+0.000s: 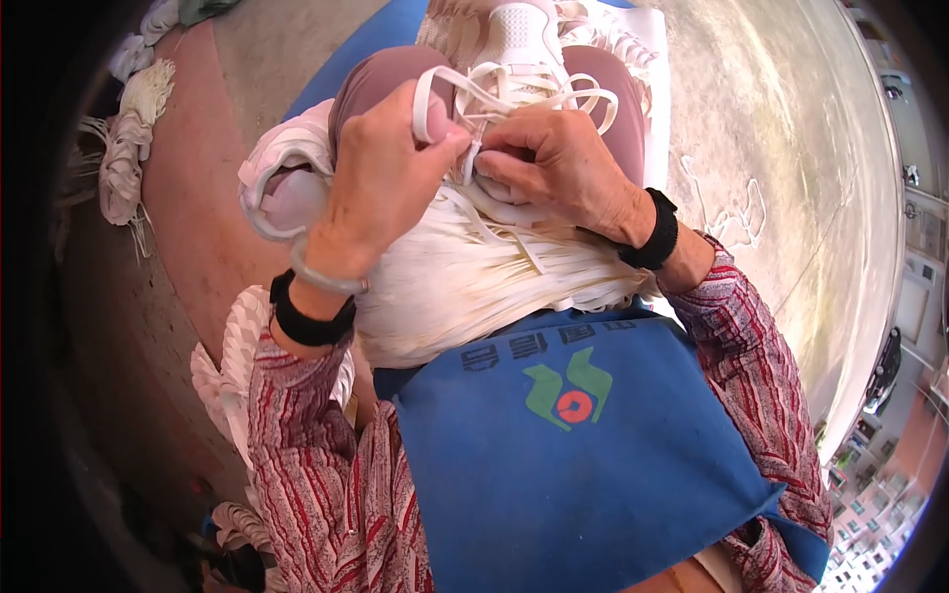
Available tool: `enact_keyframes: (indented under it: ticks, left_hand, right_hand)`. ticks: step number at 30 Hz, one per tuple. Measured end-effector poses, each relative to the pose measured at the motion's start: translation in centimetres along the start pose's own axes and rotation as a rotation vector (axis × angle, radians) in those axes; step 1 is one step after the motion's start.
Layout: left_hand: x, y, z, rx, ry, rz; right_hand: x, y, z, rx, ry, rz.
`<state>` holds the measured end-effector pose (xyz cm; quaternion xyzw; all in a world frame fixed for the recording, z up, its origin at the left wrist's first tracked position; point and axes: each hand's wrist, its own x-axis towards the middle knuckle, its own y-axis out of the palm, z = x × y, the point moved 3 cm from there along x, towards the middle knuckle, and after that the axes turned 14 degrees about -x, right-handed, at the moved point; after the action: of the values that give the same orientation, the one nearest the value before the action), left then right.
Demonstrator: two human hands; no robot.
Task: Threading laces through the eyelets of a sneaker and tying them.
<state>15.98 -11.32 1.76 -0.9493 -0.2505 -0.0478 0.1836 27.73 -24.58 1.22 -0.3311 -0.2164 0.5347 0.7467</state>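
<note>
A white sneaker (518,40) rests on my lap between my knees, its toe pointing away from me. White shoelace (593,94) loops stand up over its upper. My left hand (390,163) is closed, thumb and forefinger pinching the shoelace, with one loop arching over the thumb. Close beside it, my right hand (563,163) is curled at the shoe's collar, thumb and forefinger pinched on the lace too; its fingertips are partly hidden. A thick bundle of white laces (474,267) lies across my lap below both hands.
My lap is covered by a blue apron (583,465). A pale pink and white shoe (287,188) sits left of my knee, and more white shoes (232,371) are piled below it. Other shoes (129,148) lie far left. A loose lace (736,217) is on the floor at right.
</note>
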Motion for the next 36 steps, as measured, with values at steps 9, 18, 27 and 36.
enact_keyframes:
  ticks: [9,18,27,36]
  left_hand:
    - [-0.7,-0.8,1.8,-0.413,-0.227,-0.088]
    - [-0.4,0.6,-0.5,-0.066,-0.205,0.076]
    - [0.1,0.3,2.0,-0.377,-0.282,0.074]
    - [3.7,-0.3,2.6,-0.469,-0.355,0.123]
  right_hand:
    - [-0.5,0.7,0.0,-0.13,-0.18,-0.208]
    - [-0.8,0.3,0.7,-0.159,-0.131,-0.172]
    - [-1.3,1.5,0.9,-0.354,-0.163,-0.102]
    - [-2.2,-3.3,0.0,-0.705,-0.231,-0.316]
